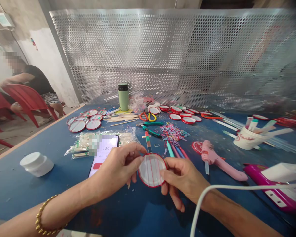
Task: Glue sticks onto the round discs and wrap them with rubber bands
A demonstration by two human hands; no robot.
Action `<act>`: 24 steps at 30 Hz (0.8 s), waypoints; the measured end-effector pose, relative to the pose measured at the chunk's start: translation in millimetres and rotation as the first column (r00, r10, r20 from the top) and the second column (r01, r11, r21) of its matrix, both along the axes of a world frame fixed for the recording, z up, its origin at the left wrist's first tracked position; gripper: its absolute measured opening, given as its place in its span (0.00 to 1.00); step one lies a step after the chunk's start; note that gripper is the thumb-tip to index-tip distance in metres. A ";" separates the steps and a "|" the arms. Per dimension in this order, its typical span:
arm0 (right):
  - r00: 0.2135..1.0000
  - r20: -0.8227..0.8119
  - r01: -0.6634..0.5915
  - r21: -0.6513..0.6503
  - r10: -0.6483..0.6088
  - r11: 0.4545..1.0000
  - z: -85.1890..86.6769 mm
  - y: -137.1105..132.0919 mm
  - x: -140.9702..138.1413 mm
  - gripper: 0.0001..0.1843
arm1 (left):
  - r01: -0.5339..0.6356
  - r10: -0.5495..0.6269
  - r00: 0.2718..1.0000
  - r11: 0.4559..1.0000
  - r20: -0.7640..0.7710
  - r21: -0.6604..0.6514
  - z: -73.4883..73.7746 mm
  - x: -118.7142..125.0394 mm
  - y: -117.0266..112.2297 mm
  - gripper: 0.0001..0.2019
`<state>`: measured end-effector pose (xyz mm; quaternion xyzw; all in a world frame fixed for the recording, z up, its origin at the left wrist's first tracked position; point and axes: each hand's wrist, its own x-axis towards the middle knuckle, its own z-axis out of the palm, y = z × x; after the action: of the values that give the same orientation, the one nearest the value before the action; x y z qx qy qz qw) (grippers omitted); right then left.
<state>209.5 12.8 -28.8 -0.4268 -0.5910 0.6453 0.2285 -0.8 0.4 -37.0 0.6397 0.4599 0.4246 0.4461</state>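
Note:
My left hand (118, 169) and my right hand (184, 181) together hold a round white lid with a red rim (151, 169) just above the blue table. Several thin rubber bands run across the lid's face. The left hand's fingers pinch the lid's left edge and one band. On the other side, the right hand's thumb and fingers grip the lid's right edge. A gold bracelet (43, 217) sits on my left wrist.
On the table lie a phone (105, 151), packets of sticks (82, 146), a pink glue gun (215, 158), loose rubber bands (174, 131), pliers (151, 130), more banded lids (85, 123), a green bottle (123, 97) and a white jar (37, 163). A person sits at far left.

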 end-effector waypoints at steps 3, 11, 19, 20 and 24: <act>1.000 -0.001 0.000 -0.007 0.000 1.000 -0.6 0.3 0.7 0.17 | -0.005 0.005 1.000 1.000 -0.010 0.001 1.9 0.4 -1.1 0.06; 1.000 0.001 -0.009 -0.019 0.009 1.000 -3.3 1.7 1.6 0.18 | -0.021 0.023 0.998 0.999 -0.050 0.037 3.3 0.5 -2.4 0.02; 1.000 0.017 -0.014 -0.020 0.014 1.000 -3.8 1.3 1.8 0.18 | -0.015 0.015 0.999 1.000 -0.045 0.014 7.1 3.9 -4.6 0.03; 1.000 0.022 -0.013 -0.020 0.014 1.000 -3.9 1.7 1.9 0.18 | -0.016 0.017 0.998 1.000 -0.055 0.021 8.4 4.2 -4.7 0.02; 1.000 0.028 -0.010 -0.015 0.010 1.000 -4.2 2.6 2.3 0.17 | -0.035 0.038 0.997 0.998 -0.072 0.043 12.2 4.7 -5.7 0.02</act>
<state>211.8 15.4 -33.0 -0.4344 -0.5915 0.6448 0.2137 3.9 -5.3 -24.7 0.6554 0.4783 0.4186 0.4080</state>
